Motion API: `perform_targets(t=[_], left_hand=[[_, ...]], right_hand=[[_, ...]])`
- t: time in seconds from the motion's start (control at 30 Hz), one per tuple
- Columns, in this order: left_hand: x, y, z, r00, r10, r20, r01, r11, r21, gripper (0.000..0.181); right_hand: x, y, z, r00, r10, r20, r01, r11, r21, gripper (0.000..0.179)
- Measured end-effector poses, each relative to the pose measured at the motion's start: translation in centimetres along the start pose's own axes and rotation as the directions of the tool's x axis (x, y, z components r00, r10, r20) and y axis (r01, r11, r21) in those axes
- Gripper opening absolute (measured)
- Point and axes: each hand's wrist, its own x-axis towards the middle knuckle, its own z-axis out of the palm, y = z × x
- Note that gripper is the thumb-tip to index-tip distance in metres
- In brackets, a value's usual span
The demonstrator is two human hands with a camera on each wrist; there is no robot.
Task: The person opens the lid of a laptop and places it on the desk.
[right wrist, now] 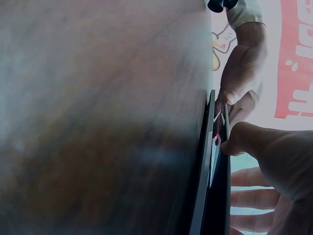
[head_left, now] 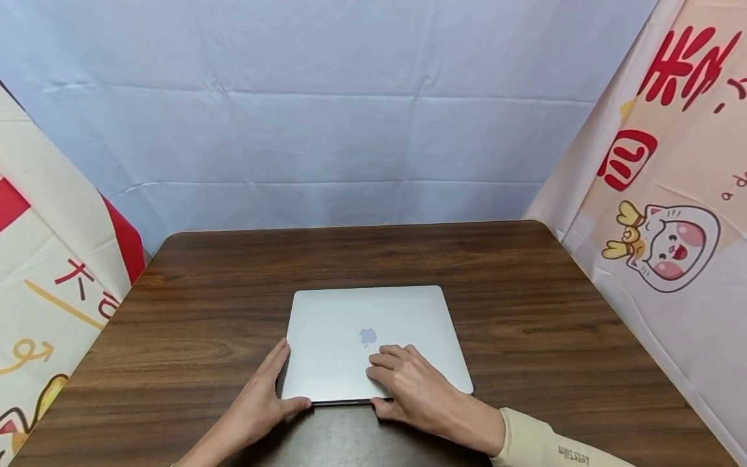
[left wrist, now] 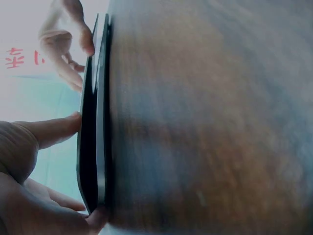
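Observation:
A silver laptop (head_left: 332, 324) with an apple logo lies on the table, its front edge toward me. Both wrist views show a narrow gap between its lid (left wrist: 87, 147) and base (left wrist: 101, 166). My left hand (head_left: 262, 392) holds the front left corner, fingers along the left side and thumb at the front edge. My right hand (head_left: 417, 386) grips the lid near the middle of the front edge. Its thumb (right wrist: 237, 139) is at the lid's rim and its fingers lie over the top.
The laptop rests on a dark wooden table (head_left: 222, 279) with rounded back corners. A pale cloth (head_left: 327, 130) hangs behind it. Printed cloths with red characters and cartoon figures hang at the left (head_left: 52, 272) and right (head_left: 671, 214).

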Motion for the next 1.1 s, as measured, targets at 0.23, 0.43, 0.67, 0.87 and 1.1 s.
perform_targets(t=[0.23, 0.43, 0.67, 0.87, 1.1], left_hand=[[-0.1, -0.3, -0.5, 1.000, 0.006, 0.026, -0.004, 0.998, -0.063, 0.104], [-0.2, -0.8, -0.7, 0.999, 0.028, 0.039, -0.025, 0.997, -0.076, 0.096], [-0.3, -0.8, -0.5, 1.000, 0.012, -0.003, -0.013, 1.000, -0.020, 0.095], [-0.2, -0.9, -0.5, 1.000, 0.000, -0.023, -0.001, 1.000, -0.012, 0.100], [-0.3, -1.1, -0.4, 1.000, 0.008, -0.006, -0.008, 0.999, -0.034, 0.104]], right_hand=[[-0.1, 0.1, 0.2, 0.995, -0.047, -0.088, 0.046, 0.999, -0.011, 0.029], [-0.1, 0.2, 0.1, 0.993, -0.043, -0.114, 0.043, 0.999, -0.008, 0.028], [-0.1, 0.2, -0.2, 0.988, -0.043, -0.147, 0.045, 0.999, 0.010, 0.027], [0.0, 0.3, -0.4, 0.982, -0.056, -0.180, 0.062, 0.998, 0.024, 0.024], [0.1, 0.4, -0.7, 0.971, -0.078, -0.227, 0.088, 0.996, 0.034, 0.018]])
